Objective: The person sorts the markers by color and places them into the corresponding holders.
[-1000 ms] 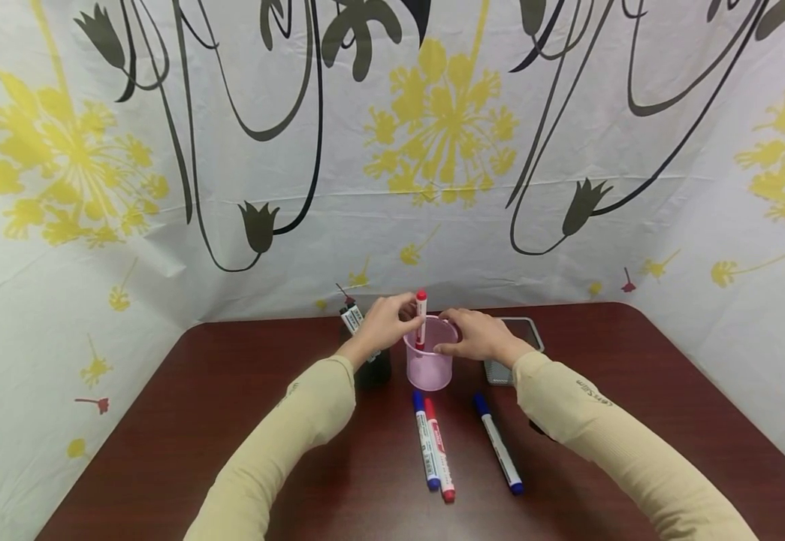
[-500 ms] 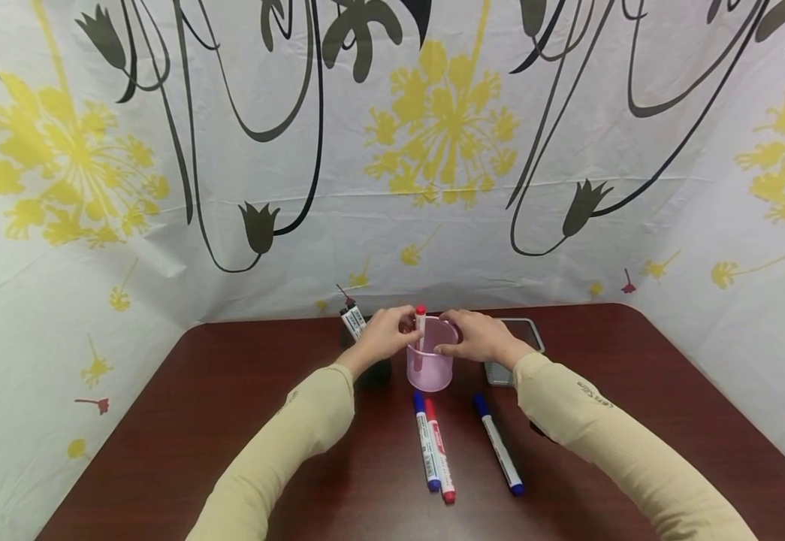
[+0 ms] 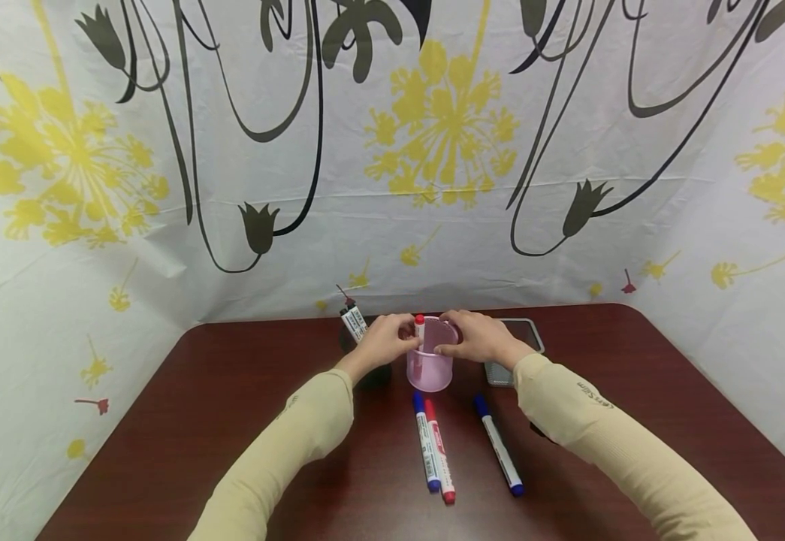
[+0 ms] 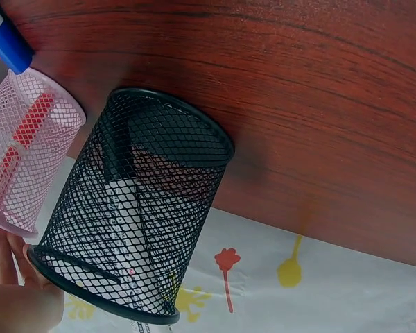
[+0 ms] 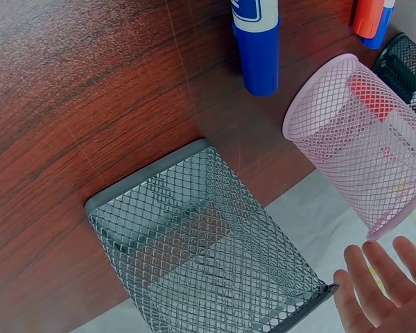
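A pink mesh cup (image 3: 430, 372) stands near the back of the table. Inside it, at its left side, a red-capped marker (image 3: 420, 330) is upright, and the left hand (image 3: 385, 336) pinches its upper part. The right hand (image 3: 476, 334) holds the cup's rim on the right, thumb at the front and fingers behind. In the left wrist view the marker (image 4: 33, 121) shows through the pink mesh, its red end near the cup's base. The right wrist view shows the right fingers (image 5: 374, 277) by the pink cup's rim (image 5: 402, 215).
A black mesh cup (image 4: 125, 208) with a black-capped marker (image 3: 353, 321) stands left of the pink cup. To the right is a grey mesh holder (image 5: 208, 243). In front lie a blue marker (image 3: 427, 443), a red marker (image 3: 440, 451) and another blue marker (image 3: 499, 445).
The red-capped marker has moved down into the pink cup, and the left hand has come down slightly with it. The right hand has stayed at the rim.
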Available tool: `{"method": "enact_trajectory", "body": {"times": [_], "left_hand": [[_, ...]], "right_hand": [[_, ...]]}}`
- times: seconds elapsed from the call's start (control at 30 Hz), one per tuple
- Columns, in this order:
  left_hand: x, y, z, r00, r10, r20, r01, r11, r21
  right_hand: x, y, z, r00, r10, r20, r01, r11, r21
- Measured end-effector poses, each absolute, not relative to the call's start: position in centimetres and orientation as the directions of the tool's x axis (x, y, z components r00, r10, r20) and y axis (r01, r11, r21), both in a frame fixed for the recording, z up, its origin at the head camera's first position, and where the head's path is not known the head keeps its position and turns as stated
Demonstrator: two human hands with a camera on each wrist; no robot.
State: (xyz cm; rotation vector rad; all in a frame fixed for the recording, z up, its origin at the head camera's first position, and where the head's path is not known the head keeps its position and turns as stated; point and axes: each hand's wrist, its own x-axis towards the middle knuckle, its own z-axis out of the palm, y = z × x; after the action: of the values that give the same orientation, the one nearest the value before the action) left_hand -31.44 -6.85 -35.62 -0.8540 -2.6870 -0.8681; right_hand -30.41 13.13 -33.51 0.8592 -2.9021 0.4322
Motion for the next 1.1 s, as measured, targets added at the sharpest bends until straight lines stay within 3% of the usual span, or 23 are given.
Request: {"method": "enact_trajectory", "body": {"times": [0.57,0.73,1.1], "left_hand": [[-31.4,-7.2,-35.4,-0.808,0.463,0.364,0.589,0.640,0.493],[-30.9,-7.4,-35.0,-0.797,0.420,0.434,0.601,0.626,0.497],[-28.8,-7.9,-33.4,-0.638,0.345,0.688,0.733,0.544,0.408]], "right_hand": [[-30.3,13.1,-33.6,-0.839,-0.517,0.167,-0.544,0.806,-0.233],[-30.3,13.1,-33.6,-0.841,-0.516,0.164,-0.542,0.805,-0.242],[-30.4,13.2,-33.6,-0.843,-0.515,0.159,-0.539,0.805,-0.250]]}}
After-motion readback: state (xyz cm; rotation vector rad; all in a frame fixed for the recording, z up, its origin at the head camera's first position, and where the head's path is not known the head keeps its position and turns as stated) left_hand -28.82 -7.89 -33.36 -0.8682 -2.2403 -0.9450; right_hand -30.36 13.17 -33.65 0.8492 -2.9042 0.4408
